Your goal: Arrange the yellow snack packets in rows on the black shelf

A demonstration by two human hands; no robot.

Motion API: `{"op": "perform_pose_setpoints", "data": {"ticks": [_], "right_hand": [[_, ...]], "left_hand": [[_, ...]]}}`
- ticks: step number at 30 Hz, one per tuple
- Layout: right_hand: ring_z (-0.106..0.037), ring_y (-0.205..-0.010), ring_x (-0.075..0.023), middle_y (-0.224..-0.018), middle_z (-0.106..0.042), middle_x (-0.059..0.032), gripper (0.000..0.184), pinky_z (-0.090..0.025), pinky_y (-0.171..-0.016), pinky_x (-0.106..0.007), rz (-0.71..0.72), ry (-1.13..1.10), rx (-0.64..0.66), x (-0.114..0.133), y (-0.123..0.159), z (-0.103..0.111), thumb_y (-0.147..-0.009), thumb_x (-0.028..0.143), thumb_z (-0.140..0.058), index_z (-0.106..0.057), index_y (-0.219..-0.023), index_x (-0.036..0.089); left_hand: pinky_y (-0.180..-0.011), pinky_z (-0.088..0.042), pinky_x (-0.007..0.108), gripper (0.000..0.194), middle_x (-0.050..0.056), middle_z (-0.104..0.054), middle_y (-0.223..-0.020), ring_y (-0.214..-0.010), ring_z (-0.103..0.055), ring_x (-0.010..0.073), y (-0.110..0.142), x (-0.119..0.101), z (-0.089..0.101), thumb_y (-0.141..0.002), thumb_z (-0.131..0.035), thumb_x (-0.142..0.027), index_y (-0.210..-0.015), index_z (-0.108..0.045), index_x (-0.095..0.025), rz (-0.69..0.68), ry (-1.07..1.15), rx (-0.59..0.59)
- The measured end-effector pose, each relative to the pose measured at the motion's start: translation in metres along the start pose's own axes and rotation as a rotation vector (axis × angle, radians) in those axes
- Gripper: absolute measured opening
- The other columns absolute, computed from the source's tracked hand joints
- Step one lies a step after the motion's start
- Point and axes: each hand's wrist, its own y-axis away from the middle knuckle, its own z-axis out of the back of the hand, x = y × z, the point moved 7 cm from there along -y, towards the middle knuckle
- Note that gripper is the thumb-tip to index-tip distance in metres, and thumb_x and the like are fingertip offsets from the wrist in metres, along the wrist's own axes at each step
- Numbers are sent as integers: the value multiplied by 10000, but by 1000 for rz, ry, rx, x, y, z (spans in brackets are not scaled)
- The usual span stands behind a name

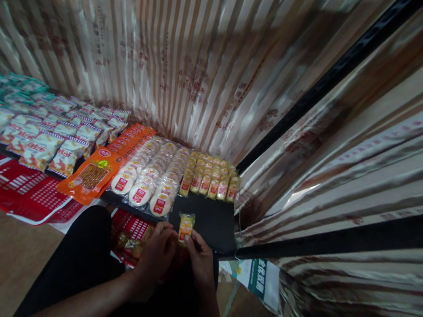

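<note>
My right hand (200, 260) pinches a small yellow snack packet (186, 227) upright, thumb across its lower front. Close by on the left, my left hand (159, 248) has its fingers curled in; whatever they hold, if anything, is hidden. Just beyond both hands is the dark shelf (207, 220). Rows of matching yellow packets (210, 182) stand at its back right. Beside them lie overlapping round white crackers (140, 190) in clear wrappers. Under my hands, a red basket (131, 220) contains several yellowish packets (132, 244), partly covered by my left hand.
Orange snack bags (90, 174) and white snack bags (41, 149) line the shelf leftward, with teal bags (14, 86) at the far end. Another red basket (24, 188) sits on the floor. Striped sheeting (195, 47) hangs behind, and a black post (304, 103) slants up on the right.
</note>
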Motion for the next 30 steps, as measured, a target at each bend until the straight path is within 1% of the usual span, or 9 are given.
{"op": "perform_pose_setpoints", "data": {"ticks": [2, 4, 9, 11, 13, 15, 20, 25, 30], "right_hand": [[-620, -909, -262, -945, -700, -59, 447, -480, -832, -391, -10, -16, -42, -4, -5, 3, -621, 475, -700, -679, -964, 188], [-622, -904, -257, -953, -697, -69, 457, -483, -832, -391, 8, 7, -99, -8, -10, 8, -618, 479, -694, -679, -965, 182], [-608, -894, -224, -940, -672, -73, 379, -472, -834, -356, 205, 275, -238, -4, -21, 24, -673, 464, -639, -696, -921, 183], [-603, -875, -213, -925, -662, -67, 370, -466, -826, -348, 232, 372, -267, -3, -26, 29, -695, 466, -615, -693, -936, 196], [-598, -857, -209, -906, -655, -64, 372, -459, -821, -349, 239, 436, -271, -3, -31, 31, -710, 472, -598, -690, -949, 201], [-595, -849, -208, -896, -648, -65, 373, -456, -812, -343, 247, 456, -269, -2, -36, 32, -725, 474, -581, -687, -956, 200], [-597, -824, -207, -874, -635, -74, 409, -464, -779, -326, 227, 427, -279, 1, -45, 31, -725, 489, -561, -677, -960, 175], [-597, -806, -210, -855, -635, -74, 423, -463, -765, -326, 216, 450, -313, 4, -56, 32, -723, 503, -538, -675, -954, 176], [-591, -800, -208, -848, -626, -75, 426, -454, -764, -328, 242, 523, -315, 10, -71, 30, -757, 493, -486, -665, -968, 169]], "left_hand": [[-914, -393, 339, 229, 77, -574, -978, -976, -524, 218, -2, 0, -7, -710, -453, -84, -785, -622, -218, 11, 23, 52], [-919, -400, 342, 251, 68, -598, -975, -968, -535, 213, -4, -1, -13, -706, -449, -78, -804, -627, -226, 29, 25, 80], [-938, -419, 372, 349, 65, -610, -1044, -1003, -547, 185, -11, -8, -25, -727, -393, -55, -969, -603, -193, -23, -136, 110], [-950, -418, 375, 363, 87, -604, -1079, -1031, -540, 185, -16, -8, -30, -734, -395, -57, -1025, -586, -160, -32, -191, 120], [-962, -413, 374, 374, 101, -595, -1099, -1055, -529, 187, -21, -7, -35, -735, -399, -58, -1056, -572, -139, -28, -228, 132], [-961, -417, 362, 387, 93, -586, -1104, -1055, -526, 179, -27, -7, -39, -723, -398, -48, -1055, -570, -146, -28, -237, 148], [-934, -436, 319, 344, 58, -570, -1064, -1001, -537, 143, -38, -9, -46, -708, -397, -37, -948, -594, -185, -89, -195, 167], [-945, -430, 324, 345, 53, -553, -1073, -1017, -525, 142, -50, -8, -52, -709, -397, -36, -944, -594, -194, -107, -185, 165], [-968, -423, 333, 348, 72, -553, -1093, -1039, -523, 154, -64, -11, -56, -711, -402, -32, -963, -595, -172, -107, -194, 137]]}}
